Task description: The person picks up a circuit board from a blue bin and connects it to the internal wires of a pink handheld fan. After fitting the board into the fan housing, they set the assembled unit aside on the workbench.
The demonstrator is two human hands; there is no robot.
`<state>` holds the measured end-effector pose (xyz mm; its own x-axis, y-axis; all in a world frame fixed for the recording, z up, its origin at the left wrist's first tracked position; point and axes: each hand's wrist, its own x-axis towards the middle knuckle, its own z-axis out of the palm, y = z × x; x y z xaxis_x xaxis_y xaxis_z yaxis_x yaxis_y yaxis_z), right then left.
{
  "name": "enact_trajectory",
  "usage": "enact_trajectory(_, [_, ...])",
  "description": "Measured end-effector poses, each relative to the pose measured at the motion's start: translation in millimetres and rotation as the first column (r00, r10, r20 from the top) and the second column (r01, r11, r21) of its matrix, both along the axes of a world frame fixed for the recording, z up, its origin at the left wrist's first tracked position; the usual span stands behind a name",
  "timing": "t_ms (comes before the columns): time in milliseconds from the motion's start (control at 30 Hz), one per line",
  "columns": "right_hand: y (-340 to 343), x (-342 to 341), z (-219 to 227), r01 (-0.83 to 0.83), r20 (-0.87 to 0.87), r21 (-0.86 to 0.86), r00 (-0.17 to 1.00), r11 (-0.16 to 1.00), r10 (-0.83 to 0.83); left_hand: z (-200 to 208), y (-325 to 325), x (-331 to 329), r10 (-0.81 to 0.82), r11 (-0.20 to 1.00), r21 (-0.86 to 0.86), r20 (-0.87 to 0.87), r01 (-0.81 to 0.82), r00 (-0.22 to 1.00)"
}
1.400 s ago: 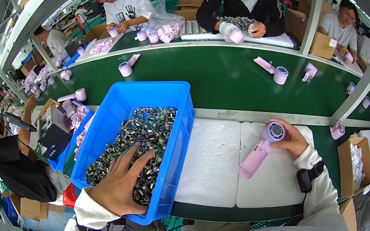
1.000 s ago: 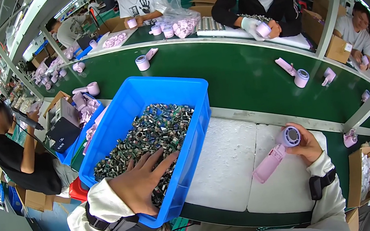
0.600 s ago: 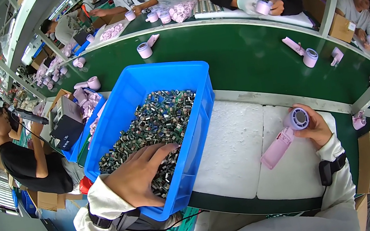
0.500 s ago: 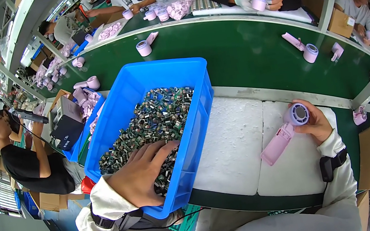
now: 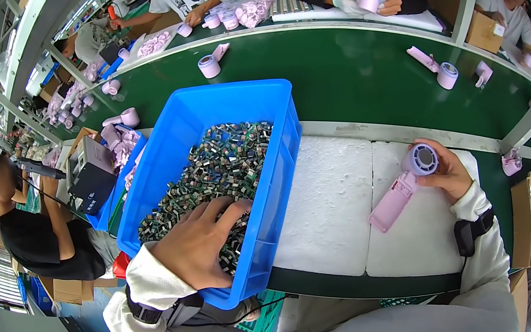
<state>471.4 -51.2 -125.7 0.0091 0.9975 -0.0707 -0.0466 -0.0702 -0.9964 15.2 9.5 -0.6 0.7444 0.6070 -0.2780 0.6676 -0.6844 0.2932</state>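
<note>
A lilac handheld fan housing (image 5: 393, 203) with a round grilled head is gripped at its head by my right hand (image 5: 451, 173), above the white foam sheets (image 5: 332, 190). My left hand (image 5: 196, 248) reaches into the near end of a blue plastic bin (image 5: 276, 195). Small green circuit boards with metal parts (image 5: 227, 162) fill the bin's bottom in a loose heap. The fingers of that hand are bent and spread, thumb apart, over the boards. Some fingertips are hidden among or behind the boards, and I see nothing held there.
Lilac fan parts lie on the green bench: a round head (image 5: 209, 66), another head (image 5: 447, 76) and a curved piece (image 5: 483, 74). A blue tray of lilac parts (image 5: 126, 150) stands left of the bin. Co-workers sit opposite; one gloved hand (image 5: 350, 1) holds a fan head.
My left hand has shifted slightly, its fingers more bent over the boards. The fan housing stays in my right hand, almost unmoved. The view has shifted a little.
</note>
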Motion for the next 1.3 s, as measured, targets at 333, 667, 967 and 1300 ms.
enact_trajectory(333, [2, 2, -6, -0.018, 0.024, 0.031, 1.0, 0.999, 0.017, -1, 5, -4, 0.012, 0.999, -0.047, 0.062, -0.009, 0.998])
enact_trajectory(667, [1, -2, -2, -0.007, 0.024, 0.036, 1.0, 0.999, 0.006, -6, 4, -11, 0.026, 0.997, -0.075, 0.081, -0.02, 0.996])
enact_trajectory(967, [2, 1, -5, -0.007, 0.057, 0.042, 0.998, 0.999, 0.005, -14, -8, -7, -0.035, 0.993, 0.106, -0.056, 0.041, 0.998])
enact_trajectory(1300, [1, 0, -5, -0.001, 0.04, 0.038, 0.999, 0.999, 0.0, -13, -3, -5, -0.005, 0.998, 0.06, 0.014, 0.004, 1.0])
